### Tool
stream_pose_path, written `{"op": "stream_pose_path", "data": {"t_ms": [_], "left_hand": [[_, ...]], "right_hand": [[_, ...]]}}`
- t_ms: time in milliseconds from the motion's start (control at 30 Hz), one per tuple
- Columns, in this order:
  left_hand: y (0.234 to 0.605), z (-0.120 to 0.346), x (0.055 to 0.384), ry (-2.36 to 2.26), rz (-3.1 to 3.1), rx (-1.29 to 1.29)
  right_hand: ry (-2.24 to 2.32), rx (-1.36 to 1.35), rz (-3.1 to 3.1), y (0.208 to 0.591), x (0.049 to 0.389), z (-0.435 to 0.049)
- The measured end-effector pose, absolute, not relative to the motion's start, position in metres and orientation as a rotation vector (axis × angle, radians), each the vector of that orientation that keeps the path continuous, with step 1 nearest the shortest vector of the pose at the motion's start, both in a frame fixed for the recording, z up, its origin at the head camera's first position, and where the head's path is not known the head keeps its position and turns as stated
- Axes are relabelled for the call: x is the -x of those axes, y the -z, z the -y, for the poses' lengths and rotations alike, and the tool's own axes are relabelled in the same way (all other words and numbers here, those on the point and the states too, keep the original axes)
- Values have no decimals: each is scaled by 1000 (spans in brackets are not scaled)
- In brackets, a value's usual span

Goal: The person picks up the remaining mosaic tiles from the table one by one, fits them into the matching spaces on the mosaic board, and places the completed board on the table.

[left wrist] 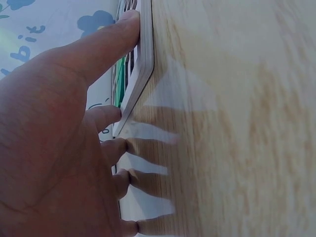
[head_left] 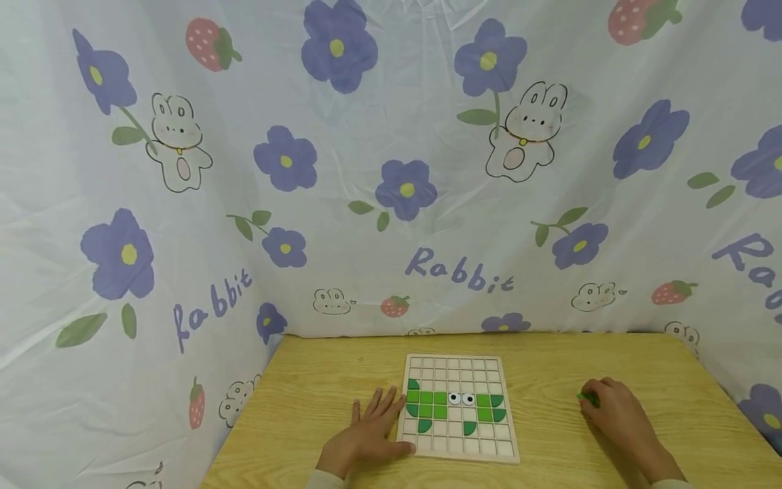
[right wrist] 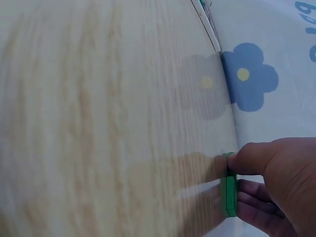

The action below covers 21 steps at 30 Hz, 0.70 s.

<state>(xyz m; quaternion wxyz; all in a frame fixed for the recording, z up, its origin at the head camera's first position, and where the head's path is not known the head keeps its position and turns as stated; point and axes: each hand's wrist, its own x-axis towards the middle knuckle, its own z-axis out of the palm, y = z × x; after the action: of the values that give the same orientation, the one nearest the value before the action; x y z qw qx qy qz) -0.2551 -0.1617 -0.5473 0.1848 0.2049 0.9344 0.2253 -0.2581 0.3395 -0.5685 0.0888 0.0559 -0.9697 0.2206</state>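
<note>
A square wooden grid board [head_left: 454,375] lies on the table, holding light green square tiles [head_left: 440,398], dark green quarter-round tiles [head_left: 469,428] and two round eye pieces [head_left: 468,399]. My left hand [head_left: 369,438] rests at the board's left side, fingers spread and straight. Its thumb lies on the near left corner, as the left wrist view also shows against the board's edge [left wrist: 144,54]. Well to the right of the board, my right hand [head_left: 617,411] pinches green tiles [right wrist: 231,196] between thumb and fingers, low at the tabletop. The palm partly hides them in the head view.
The wood-grain table [head_left: 550,367] backs onto a hanging white cloth [head_left: 366,251] printed with purple flowers, rabbits and strawberries. The cloth also runs along the left side. Table surface stretches between the board and my right hand.
</note>
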Motion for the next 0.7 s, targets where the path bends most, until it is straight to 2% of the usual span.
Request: {"op": "stream_pose_path", "data": {"t_ms": [700], "left_hand": [[545,162,255,-654,-2632,-579]], "right_hand": [[-654,-222,2758,563,255,-326]]}}
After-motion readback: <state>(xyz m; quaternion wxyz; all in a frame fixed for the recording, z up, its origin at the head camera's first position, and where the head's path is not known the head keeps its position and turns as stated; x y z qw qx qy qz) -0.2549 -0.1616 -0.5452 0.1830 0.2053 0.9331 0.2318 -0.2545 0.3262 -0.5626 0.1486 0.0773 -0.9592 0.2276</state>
